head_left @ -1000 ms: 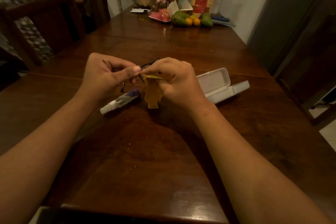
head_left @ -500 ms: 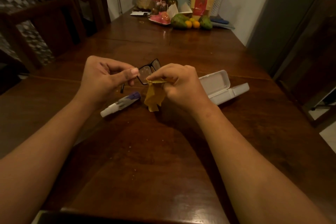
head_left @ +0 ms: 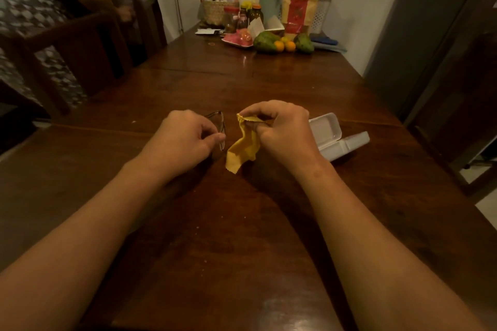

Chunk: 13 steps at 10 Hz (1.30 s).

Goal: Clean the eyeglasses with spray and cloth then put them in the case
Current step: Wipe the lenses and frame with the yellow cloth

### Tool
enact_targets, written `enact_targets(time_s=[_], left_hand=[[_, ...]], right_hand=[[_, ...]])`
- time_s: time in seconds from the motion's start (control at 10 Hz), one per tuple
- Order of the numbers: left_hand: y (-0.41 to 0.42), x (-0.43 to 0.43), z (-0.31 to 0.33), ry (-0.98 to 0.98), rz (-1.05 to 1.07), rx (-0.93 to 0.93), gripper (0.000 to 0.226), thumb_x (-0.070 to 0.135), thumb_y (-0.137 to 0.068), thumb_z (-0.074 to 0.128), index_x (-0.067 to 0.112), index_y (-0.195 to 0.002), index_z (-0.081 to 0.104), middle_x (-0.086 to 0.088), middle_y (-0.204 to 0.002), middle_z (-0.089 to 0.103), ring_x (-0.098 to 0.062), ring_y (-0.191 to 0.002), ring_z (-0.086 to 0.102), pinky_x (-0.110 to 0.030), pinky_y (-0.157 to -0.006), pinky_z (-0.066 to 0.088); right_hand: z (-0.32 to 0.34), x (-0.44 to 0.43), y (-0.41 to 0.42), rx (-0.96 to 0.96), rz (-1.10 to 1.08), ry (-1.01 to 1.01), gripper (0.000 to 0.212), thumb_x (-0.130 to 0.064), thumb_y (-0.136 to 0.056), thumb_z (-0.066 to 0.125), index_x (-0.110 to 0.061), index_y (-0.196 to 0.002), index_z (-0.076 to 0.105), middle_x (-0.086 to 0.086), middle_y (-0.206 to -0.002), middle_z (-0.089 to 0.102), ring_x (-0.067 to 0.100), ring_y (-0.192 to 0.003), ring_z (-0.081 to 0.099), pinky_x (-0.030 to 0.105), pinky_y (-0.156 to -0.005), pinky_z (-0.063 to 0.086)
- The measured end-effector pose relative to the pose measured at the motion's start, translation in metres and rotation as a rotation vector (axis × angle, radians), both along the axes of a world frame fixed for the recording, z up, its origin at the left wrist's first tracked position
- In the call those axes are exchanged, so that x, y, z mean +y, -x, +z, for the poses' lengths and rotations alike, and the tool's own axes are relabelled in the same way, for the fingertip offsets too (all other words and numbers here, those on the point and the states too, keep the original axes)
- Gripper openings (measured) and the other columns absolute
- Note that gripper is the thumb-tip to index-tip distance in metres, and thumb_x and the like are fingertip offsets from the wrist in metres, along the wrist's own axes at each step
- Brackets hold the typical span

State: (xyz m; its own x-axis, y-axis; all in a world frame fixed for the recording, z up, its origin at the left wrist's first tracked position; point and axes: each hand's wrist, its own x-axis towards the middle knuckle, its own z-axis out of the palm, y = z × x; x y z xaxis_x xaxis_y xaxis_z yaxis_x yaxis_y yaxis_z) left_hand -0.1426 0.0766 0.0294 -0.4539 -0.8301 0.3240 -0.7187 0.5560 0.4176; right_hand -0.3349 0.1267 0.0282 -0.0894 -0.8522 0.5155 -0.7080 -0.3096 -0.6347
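One wooden table (head_left: 242, 236) carries everything. The left hand (head_left: 185, 137) pinches the one pair of eyeglasses (head_left: 221, 126) at mid-table. Just right of it, the right hand (head_left: 285, 134) pinches one yellow cloth (head_left: 242, 148), which hangs down. One open white case (head_left: 333, 140) lies further right. At the far end, two oranges (head_left: 279, 45) sit between two green fruits (head_left: 265, 41).

Glossy wooden table (head_left: 242, 223), yellow cloth (head_left: 243, 146)

Yellow cloth (head_left: 243, 142), white case (head_left: 333, 137), brown table (head_left: 242, 223)
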Motion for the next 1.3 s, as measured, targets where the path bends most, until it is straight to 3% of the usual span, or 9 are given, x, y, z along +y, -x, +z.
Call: enact_targets(time_s=[0.2,0.3,0.4,0.5,0.7,0.9,1.0,1.2,1.3], left_hand=[[0.001,-0.003,0.018,-0.034,-0.018,-0.26,0.026,0.05,-0.094,0.05,0.034,-0.084,0.067,0.01,-0.056,0.059,-0.003,-0.048,0.053,-0.015,-0.038,0.034],[-0.011,-0.019,0.036,0.045,-0.023,-0.173,0.022,0.046,-0.095,0.053,0.031,-0.096,0.069,0.013,-0.071,0.066,-0.007,-0.067,0.063,-0.027,-0.057,0.051],[-0.024,-0.048,0.05,0.083,-0.025,-0.183,0.019,0.029,-0.094,0.058,0.037,-0.112,0.06,0.015,-0.093,0.068,-0.009,-0.097,0.062,-0.057,-0.104,0.038],[-0.03,-0.076,0.05,0.01,-0.059,-0.294,0.04,0.011,-0.093,0.054,0.044,-0.116,0.05,0.012,-0.128,0.06,-0.011,-0.125,0.05,-0.067,-0.108,-0.012],[-0.018,-0.104,0.034,-0.17,-0.244,-0.475,0.08,-0.007,-0.088,0.041,0.071,-0.106,0.042,0.013,-0.157,0.027,-0.02,-0.15,-0.001,-0.072,-0.104,-0.016],[-0.005,-0.124,0.019,-0.021,-0.274,-0.469,0.064,0.006,-0.088,0.059,0.069,-0.094,0.051,0.017,-0.137,0.051,-0.027,-0.144,0.009,-0.061,-0.113,0.012],[-0.009,-0.132,0.014,-0.031,-0.265,-0.316,0.049,0.009,-0.086,0.066,0.057,-0.091,0.06,0.014,-0.122,0.056,-0.019,-0.133,0.015,-0.04,-0.105,0.034],[-0.022,-0.131,0.015,0.108,-0.364,-0.13,0.033,0.015,-0.073,0.081,0.04,-0.09,0.068,0.018,-0.109,0.063,0.043,-0.107,0.001,-0.007,-0.097,-0.004],[-0.031,-0.131,0.016,0.075,-0.287,-0.05,0.032,0.016,-0.073,0.08,0.04,-0.089,0.065,0.016,-0.112,0.06,0.044,-0.106,-0.004,-0.024,-0.104,-0.001]], right_hand=[[0.003,0.001,0.003,-0.002,0.004,0.031,0.026,-0.013,-0.088,0.07,-0.036,-0.099,0.074,-0.019,-0.099,0.069,0.01,-0.105,0.061,0.054,-0.094,0.047],[0.004,0.001,0.002,-0.002,0.011,0.042,0.028,-0.012,-0.088,0.069,-0.037,-0.099,0.074,-0.02,-0.096,0.068,0.01,-0.104,0.062,0.055,-0.093,0.047],[0.005,0.0,0.002,-0.014,0.021,0.056,0.031,-0.01,-0.087,0.069,-0.038,-0.1,0.073,-0.017,-0.098,0.069,0.012,-0.104,0.062,0.056,-0.093,0.046],[0.005,0.0,0.002,-0.016,0.024,0.066,0.03,-0.01,-0.087,0.07,-0.035,-0.102,0.074,-0.014,-0.101,0.07,0.013,-0.105,0.062,0.056,-0.093,0.046],[0.004,0.0,0.001,-0.023,0.022,0.08,0.027,-0.012,-0.087,0.072,-0.035,-0.101,0.074,-0.014,-0.1,0.071,0.012,-0.104,0.062,0.056,-0.093,0.046],[0.006,0.001,0.0,-0.018,0.027,0.104,0.03,-0.006,-0.087,0.07,-0.031,-0.101,0.076,-0.017,-0.099,0.07,0.009,-0.104,0.063,0.057,-0.092,0.046],[0.008,0.002,0.001,-0.026,0.032,0.117,0.03,-0.005,-0.087,0.069,-0.03,-0.102,0.075,-0.013,-0.101,0.072,0.011,-0.104,0.063,0.058,-0.091,0.046],[0.014,0.005,0.003,-0.048,-0.001,0.223,0.031,-0.006,-0.085,0.07,-0.031,-0.102,0.075,-0.012,-0.103,0.073,0.01,-0.105,0.065,0.06,-0.088,0.047],[0.017,0.007,0.004,-0.073,-0.026,0.277,0.032,-0.012,-0.087,0.07,-0.039,-0.105,0.069,-0.014,-0.106,0.071,0.008,-0.105,0.065,0.061,-0.086,0.048]])
